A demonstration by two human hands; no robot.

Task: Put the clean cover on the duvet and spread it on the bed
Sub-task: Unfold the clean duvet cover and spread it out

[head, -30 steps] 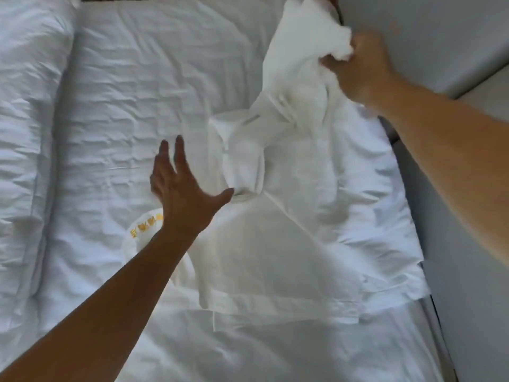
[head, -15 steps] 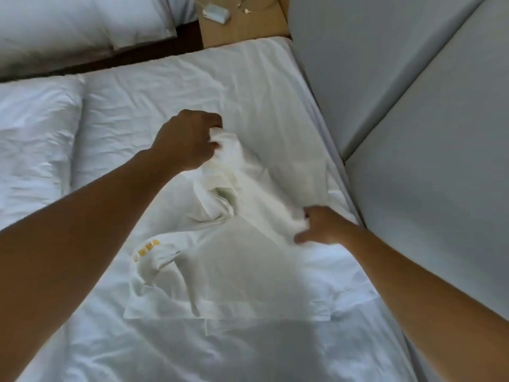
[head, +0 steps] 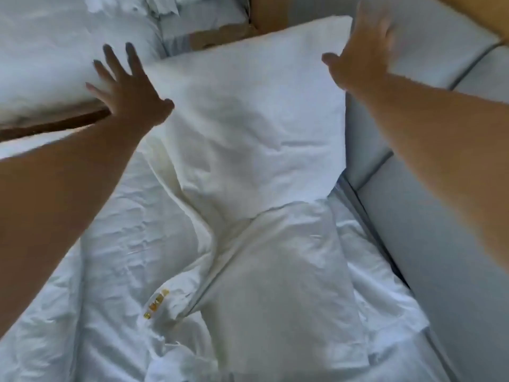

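The duvet cover lies down the middle of the bed, its far half puffed up between your hands and its near half in flat folds. It looks light, soft and limp, so it will likely sag and twist; take it by the corners or a hemmed edge. A yellow printed mark sits on a near fold, too blurred to read. Your left hand and right hand are both spread wide, grasping nothing, either side of the raised part.

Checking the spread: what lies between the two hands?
Head view: the white duvet cover, spread wide, fills the gap between left hand and right hand.
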